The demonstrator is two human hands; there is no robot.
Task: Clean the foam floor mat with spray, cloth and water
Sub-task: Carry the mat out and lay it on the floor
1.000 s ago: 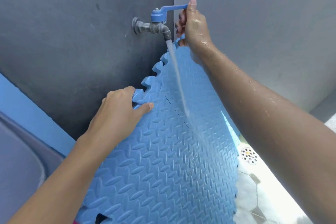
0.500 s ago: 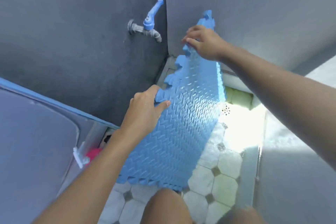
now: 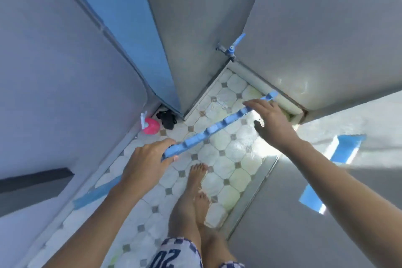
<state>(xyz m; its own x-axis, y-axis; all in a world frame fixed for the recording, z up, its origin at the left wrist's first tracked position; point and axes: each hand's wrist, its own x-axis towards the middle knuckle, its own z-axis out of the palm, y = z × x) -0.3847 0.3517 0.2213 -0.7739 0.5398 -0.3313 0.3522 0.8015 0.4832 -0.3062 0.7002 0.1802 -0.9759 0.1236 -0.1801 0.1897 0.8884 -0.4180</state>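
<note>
I look straight down at the blue foam mat [image 3: 217, 127], seen edge-on with only its notched top edge showing. It hangs upright above the tiled floor [image 3: 228, 159]. My left hand [image 3: 145, 163] grips its near end. My right hand [image 3: 273, 123] holds its far end, fingers over the top edge. A blue-handled tap [image 3: 231, 48] sticks out of the grey wall beyond; no water runs from it. A pink spray bottle [image 3: 150, 125] with a white trigger stands on the floor by the left wall, with a black cloth [image 3: 167, 118] beside it.
Grey walls [image 3: 326, 39] close in the narrow tiled corner, with a blue panel [image 3: 121, 28] on the left. My bare feet [image 3: 195, 183] stand on the tiles just below the mat. A raised sill [image 3: 252, 198] runs along the right side of the floor.
The tap was shut off and my right hand left its handle to take the mat's far edge. I have risen and pulled the mat away from the tap; the view now looks straight down.
</note>
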